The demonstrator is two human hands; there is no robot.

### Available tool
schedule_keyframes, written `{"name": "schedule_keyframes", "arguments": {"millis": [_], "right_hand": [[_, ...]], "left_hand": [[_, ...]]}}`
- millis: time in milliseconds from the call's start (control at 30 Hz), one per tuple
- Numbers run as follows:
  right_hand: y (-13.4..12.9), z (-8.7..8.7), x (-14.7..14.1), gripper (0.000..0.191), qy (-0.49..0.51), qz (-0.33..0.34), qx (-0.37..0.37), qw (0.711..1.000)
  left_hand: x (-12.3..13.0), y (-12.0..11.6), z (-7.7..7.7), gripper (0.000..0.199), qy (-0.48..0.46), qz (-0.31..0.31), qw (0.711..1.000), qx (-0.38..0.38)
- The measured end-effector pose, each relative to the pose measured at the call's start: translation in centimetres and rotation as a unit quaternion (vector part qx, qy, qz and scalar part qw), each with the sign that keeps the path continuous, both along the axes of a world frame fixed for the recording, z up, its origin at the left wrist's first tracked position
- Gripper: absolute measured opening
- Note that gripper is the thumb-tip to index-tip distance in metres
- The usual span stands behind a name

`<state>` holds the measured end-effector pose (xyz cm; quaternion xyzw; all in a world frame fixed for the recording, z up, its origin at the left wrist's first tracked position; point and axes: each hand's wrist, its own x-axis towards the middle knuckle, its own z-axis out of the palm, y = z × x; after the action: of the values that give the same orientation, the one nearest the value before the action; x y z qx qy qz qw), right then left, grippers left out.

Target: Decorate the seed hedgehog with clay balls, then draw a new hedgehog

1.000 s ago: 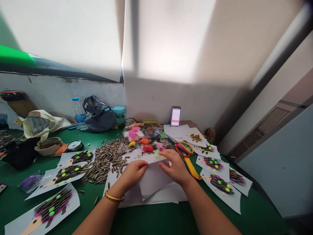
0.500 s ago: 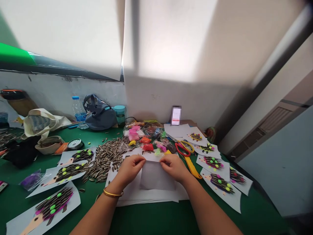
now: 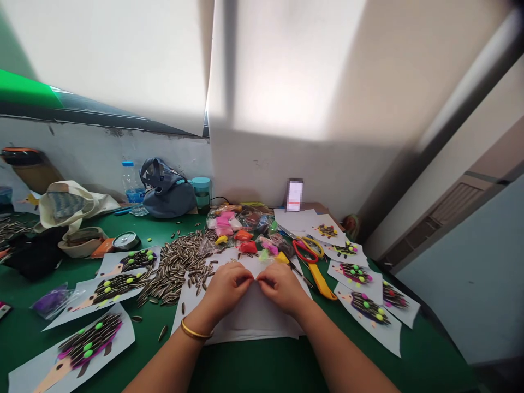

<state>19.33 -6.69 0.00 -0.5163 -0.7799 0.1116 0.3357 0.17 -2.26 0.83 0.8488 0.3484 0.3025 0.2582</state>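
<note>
My left hand and my right hand are close together over a stack of white paper at the middle of the table. Each has thumb and fingers pinched together, apparently on the top edge of a sheet of paper that slopes down between them. The fingers cover most of that edge. A gold bangle circles my left wrist. Left of my left hand lies a heap of striped sunflower seeds, some scattered onto the paper. Beyond the hands are small bags of coloured clay.
Hedgehog pictures made with seeds lie along both sides. Right of the paper are red-handled scissors and a yellow utility knife. A phone stands against the wall. Behind the seeds are a blue bag and a water bottle.
My hands have come closer together and slightly nearer to me, still pinched. The shaded sheet that hung upright between them no longer shows as a separate grey panel.
</note>
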Motion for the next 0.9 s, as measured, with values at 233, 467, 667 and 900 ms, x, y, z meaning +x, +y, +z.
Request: {"name": "schedule_keyframes", "arguments": {"millis": [233, 467, 667, 900], "right_hand": [[-0.2, 0.5, 2.7, 0.015, 0.025, -0.030, -0.061, 0.997], [-2.2, 0.5, 2.9, 0.018, 0.046, -0.068, -0.051, 0.995], [-2.7, -0.2, 3.7, 0.021, 0.254, -0.203, -0.061, 0.944], [-2.0, -0.8, 0.7, 0.028, 0.408, -0.177, -0.066, 0.893]], "left_hand": [[-1.0, 1.1, 0.3, 0.015, -0.007, 0.022, 1.000, -0.003], [-2.3, 2.4, 0.0, 0.015, -0.010, 0.030, 1.000, 0.002], [-2.1, 2.8, -0.6, 0.027, -0.269, 0.176, 0.938, -0.126], [2.5, -1.7, -1.3, 0.046, -0.478, 0.000, 0.726, -0.495]]}}
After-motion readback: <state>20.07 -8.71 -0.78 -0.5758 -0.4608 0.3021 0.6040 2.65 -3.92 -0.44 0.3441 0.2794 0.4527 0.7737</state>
